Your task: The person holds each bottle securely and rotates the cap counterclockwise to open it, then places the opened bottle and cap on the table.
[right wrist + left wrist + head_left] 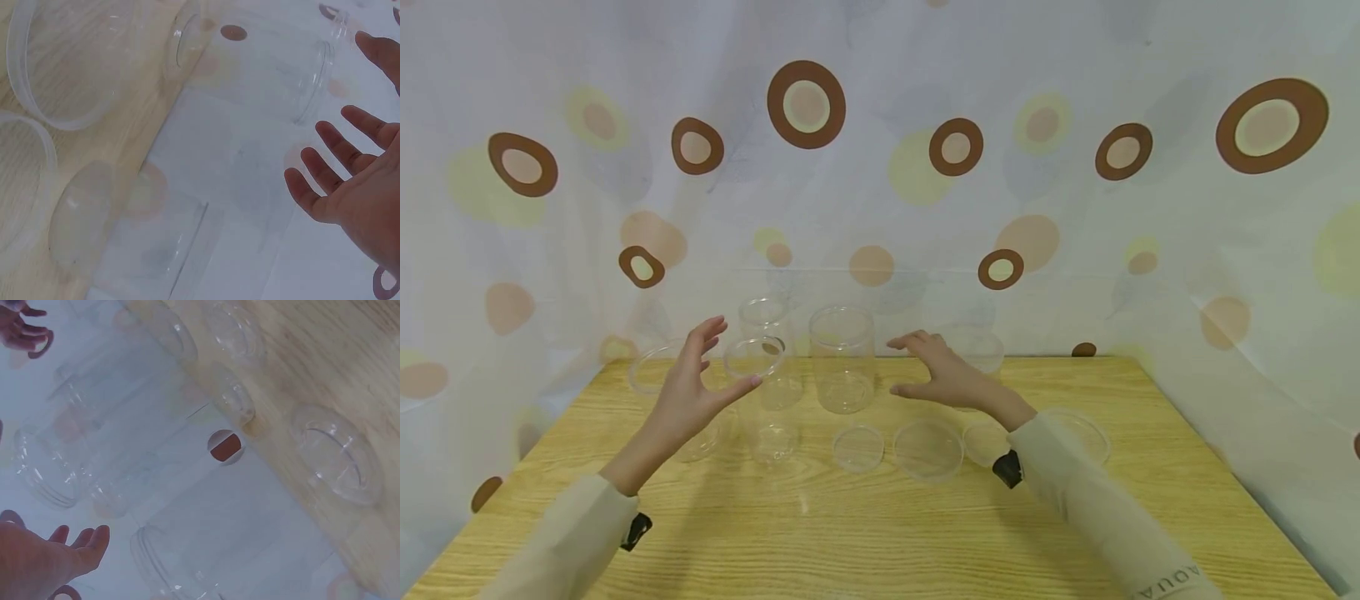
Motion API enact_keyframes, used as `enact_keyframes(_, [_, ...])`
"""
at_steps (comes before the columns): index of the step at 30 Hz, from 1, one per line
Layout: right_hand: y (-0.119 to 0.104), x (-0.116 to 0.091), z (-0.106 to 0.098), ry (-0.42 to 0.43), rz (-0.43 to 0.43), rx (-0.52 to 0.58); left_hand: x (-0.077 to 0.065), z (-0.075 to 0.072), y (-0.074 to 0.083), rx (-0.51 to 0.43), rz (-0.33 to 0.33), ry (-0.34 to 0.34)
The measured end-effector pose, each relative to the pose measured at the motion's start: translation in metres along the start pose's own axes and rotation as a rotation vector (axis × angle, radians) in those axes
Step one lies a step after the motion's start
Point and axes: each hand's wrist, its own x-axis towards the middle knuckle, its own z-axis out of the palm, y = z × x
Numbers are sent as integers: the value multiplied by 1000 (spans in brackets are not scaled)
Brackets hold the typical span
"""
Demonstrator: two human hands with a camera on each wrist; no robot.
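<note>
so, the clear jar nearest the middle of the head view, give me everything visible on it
The jar is a see-through, straight-sided cylinder with a round rim; glass or clear plastic, can't tell which. It stands upright toward the back of the wooden table, with no contents visible. In the head view it sits between the left hand and the right hand; neither touches it.

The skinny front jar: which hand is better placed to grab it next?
Probably the left hand: in the head view, its spread fingers appear nearer the skinny front jar. The right hand is past the wide middle jar.
</note>
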Motion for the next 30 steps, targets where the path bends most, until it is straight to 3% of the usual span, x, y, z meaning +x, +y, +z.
enact_keyframes(9, [17,-13,-25,143,28,27,15,-3,24,123,90,-12])
enact_keyframes(14, [29,-21,-32,204,63,45,22,4,39,115,135,-55])
enact_keyframes(23, [58,-36,-38,302,151,53,25,38,59,94,246,-138])
enact_keyframes(30, [75,-47,-38,306,220,112,21,73,65,31,252,-215])
